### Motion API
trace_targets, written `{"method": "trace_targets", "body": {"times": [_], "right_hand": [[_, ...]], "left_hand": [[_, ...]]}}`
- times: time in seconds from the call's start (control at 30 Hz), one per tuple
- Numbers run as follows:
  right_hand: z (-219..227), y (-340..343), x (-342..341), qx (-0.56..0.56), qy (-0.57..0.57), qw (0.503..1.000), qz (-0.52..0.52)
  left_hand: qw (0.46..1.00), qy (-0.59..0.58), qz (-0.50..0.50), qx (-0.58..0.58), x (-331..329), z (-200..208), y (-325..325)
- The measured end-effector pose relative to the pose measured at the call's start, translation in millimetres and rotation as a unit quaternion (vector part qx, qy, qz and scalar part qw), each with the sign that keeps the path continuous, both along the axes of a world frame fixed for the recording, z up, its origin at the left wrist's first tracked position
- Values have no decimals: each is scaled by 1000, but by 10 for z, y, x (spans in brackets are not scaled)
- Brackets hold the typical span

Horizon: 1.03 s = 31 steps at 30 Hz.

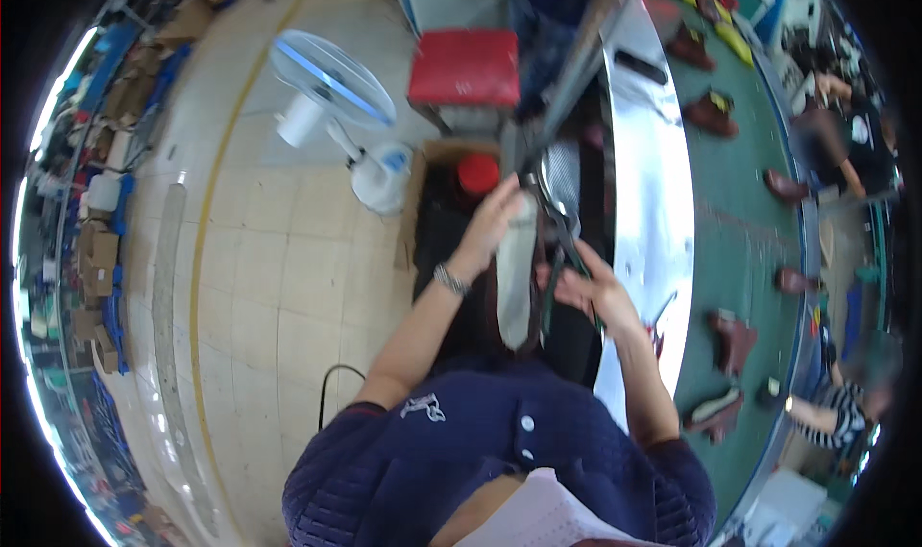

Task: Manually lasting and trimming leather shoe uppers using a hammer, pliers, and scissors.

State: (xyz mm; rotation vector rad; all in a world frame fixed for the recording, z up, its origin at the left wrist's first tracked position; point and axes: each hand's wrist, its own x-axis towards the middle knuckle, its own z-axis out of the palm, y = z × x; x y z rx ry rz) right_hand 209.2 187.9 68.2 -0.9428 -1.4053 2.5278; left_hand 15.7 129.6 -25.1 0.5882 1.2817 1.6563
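In front of my body lies a shoe (515,283), its long pale underside facing up and dark brown leather along its edge. My left hand (493,222), with a metal bracelet at the wrist, grips it near the far end. My right hand (593,286) is closed on the handles of a pair of pliers (560,222) with dark green grips. The head of the pliers is up by the shoe's far end, close to my left fingertips. Whether the jaws pinch the leather is too small to tell.
To the right runs a shiny metal ledge (653,201), then a green conveyor belt (706,259) carrying several brown shoes (733,340). A white fan (331,81), a red stool (466,70) and a cardboard box (413,206) stand ahead and left. Two people work across the belt.
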Motion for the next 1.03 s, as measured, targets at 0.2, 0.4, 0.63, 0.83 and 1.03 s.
{"method": "trace_targets", "body": {"times": [0.2, 0.4, 0.63, 0.83, 1.03], "right_hand": [[134, 16, -132, -3, -1, 1000, 13], [79, 182, -221, -23, -9, 999, 33], [-69, 391, -278, -32, -62, 989, 128], [-81, 291, -184, 117, -140, 975, 125], [-315, 182, -183, 143, -82, 984, 68]], "left_hand": [[1000, 9, 8, 8, -50, 44, 45], [999, 28, 18, -4, 48, 88, 51], [996, -77, 37, 30, 145, -66, -44], [997, 64, 46, -12, 240, -149, 23], [990, 108, 76, -42, 217, -80, 75]]}}
